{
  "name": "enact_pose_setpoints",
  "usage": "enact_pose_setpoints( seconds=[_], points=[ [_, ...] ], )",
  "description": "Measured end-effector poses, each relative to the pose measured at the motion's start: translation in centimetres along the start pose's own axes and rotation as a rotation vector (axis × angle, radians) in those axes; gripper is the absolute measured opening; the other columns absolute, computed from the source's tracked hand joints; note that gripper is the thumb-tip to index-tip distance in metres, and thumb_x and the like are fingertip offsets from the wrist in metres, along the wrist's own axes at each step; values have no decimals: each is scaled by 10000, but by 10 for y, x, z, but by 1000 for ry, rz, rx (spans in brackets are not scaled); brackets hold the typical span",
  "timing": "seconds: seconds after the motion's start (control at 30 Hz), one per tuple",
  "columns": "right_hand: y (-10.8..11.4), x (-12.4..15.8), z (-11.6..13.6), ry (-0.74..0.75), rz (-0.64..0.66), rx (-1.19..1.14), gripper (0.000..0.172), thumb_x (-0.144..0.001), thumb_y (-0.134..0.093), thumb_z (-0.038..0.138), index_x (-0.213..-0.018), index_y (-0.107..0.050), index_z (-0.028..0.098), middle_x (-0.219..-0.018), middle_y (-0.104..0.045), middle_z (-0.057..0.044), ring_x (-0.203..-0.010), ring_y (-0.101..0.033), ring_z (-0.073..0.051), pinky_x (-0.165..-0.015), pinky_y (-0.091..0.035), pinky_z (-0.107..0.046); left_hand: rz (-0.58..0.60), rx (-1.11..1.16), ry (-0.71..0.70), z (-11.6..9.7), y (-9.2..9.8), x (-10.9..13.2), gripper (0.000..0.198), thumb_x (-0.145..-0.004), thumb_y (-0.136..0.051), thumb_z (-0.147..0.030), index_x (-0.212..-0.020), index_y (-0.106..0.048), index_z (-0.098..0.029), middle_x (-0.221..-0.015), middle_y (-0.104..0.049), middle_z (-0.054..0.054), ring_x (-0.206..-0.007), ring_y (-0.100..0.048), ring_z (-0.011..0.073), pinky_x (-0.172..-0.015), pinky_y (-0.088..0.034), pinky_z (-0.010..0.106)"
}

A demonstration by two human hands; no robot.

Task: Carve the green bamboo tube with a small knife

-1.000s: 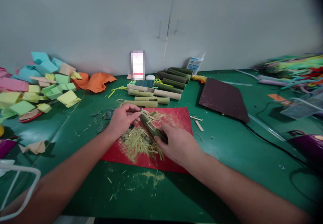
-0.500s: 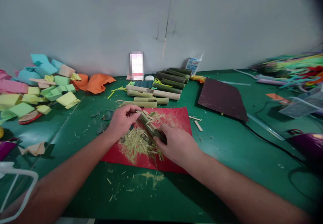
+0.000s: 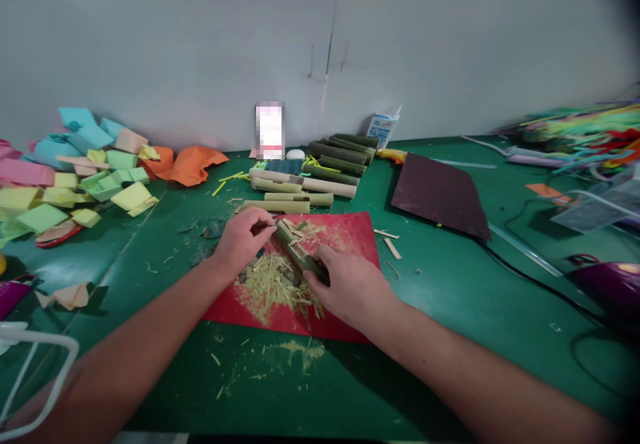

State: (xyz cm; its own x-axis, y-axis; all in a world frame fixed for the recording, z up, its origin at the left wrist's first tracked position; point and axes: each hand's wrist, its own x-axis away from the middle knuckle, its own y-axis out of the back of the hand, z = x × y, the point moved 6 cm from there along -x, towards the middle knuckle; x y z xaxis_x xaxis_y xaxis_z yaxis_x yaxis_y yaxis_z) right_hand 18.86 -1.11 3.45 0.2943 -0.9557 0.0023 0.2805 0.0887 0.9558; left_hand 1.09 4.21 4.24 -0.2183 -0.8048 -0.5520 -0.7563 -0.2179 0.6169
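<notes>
My right hand (image 3: pixel 350 287) is wrapped round the near end of a green bamboo tube (image 3: pixel 292 244) with a notch cut in its upper side. The tube slants away to the left over a red sheet (image 3: pixel 350 324). My left hand (image 3: pixel 245 239) is closed in a pinch right at the tube's far end; whatever lies between its fingertips is too small to make out. Pale bamboo shavings and dust (image 3: pixel 270 287) are heaped on the sheet below the tube.
Several cut bamboo tubes (image 3: pixel 330 185) lie behind the sheet. A phone (image 3: pixel 270 131) leans on the wall. A dark brown board (image 3: pixel 440 197) lies to the right with a black cable (image 3: pixel 530 277). Folded coloured papers (image 3: pixel 100 164) are piled at left, and a white frame (image 3: pixel 65 357) stands in front.
The fingertips of my left hand have drawn slightly left at the tube's far end. My right hand and the tube stay in nearly the same place.
</notes>
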Motion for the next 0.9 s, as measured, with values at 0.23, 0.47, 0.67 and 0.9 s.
enact_pose_setpoints(
  seconds=[0.23, 0.47, 0.67, 0.9],
  points=[
    [0, 1, -1, 3, 3, -3, 182, -816, -483, 378, -817, -524, 201, -675, -568, -6, -532, -430, -110, -460, -154, -272, -9, -113, -73, -2, 2, 0, 71, -816, -565, -189, -849, -624, -168, -850, -603, 38, -775, -565, 141, -709, -461, 265],
    [1, 0, 0, 1, 5, -2, 179, -813, -484, 372, -818, -528, 199, -679, -567, -7, -535, -434, -112, -462, -158, -274, 33, -188, 27, 4, 0, 3, 103, -809, -589, -219, -886, -649, -185, -763, -667, 0, -672, -599, 117, -659, -473, 218],
    [1, 1, -1, 4, -11, -6, 182, -811, -485, 375, -822, -533, 199, -684, -568, -8, -535, -432, -111, -463, -164, -275, 20, -144, -9, -2, 0, 4, 118, -783, -618, -222, -887, -651, -180, -835, -691, 22, -725, -631, 132, -698, -504, 230],
    [1, 1, -1, 10, -15, -3, 180, -807, -490, 373, -818, -535, 200, -677, -565, -6, -533, -431, -111, -459, -163, -273, 42, -94, -23, -1, -4, 4, 97, -792, -610, -220, -878, -634, -183, -853, -647, 28, -734, -598, 129, -677, -496, 241]
  ],
)
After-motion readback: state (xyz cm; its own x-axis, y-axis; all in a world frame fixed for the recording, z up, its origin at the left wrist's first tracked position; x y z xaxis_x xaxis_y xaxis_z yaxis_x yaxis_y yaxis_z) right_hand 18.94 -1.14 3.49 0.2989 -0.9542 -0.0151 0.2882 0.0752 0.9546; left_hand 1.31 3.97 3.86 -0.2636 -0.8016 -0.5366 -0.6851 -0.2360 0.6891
